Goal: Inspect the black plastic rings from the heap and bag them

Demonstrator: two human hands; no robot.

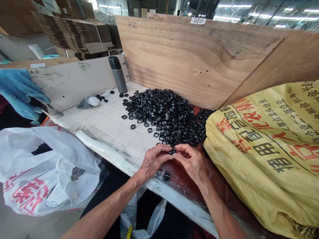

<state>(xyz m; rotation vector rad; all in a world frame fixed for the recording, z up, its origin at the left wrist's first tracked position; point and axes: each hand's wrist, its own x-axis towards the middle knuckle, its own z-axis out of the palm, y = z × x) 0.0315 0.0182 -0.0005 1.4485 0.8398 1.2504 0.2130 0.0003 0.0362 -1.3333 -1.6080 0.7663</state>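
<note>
Black plastic rings (161, 114): what is the work in progress?

Handling is proceeding one piece at a time, with the fingertips of both hands pinching a single small ring (171, 152).

Hand state?

The left hand (153, 161) and right hand (190, 162) are both curling inward and grasping that ring, neither releasing. The fingers are partly hiding it.

Position of the rings relative to the hands?

The heap is spreading just ahead of the fingertips, across the white tile surface (112, 127) and against a plywood board (194, 56). A yellow woven sack (249, 149) is lying beside the right hand, and a loose ring (166, 176) is sitting just below the hands.

Next move?

Judging from the pinch, it is calling for a steady two-handed hold before any release.
</note>
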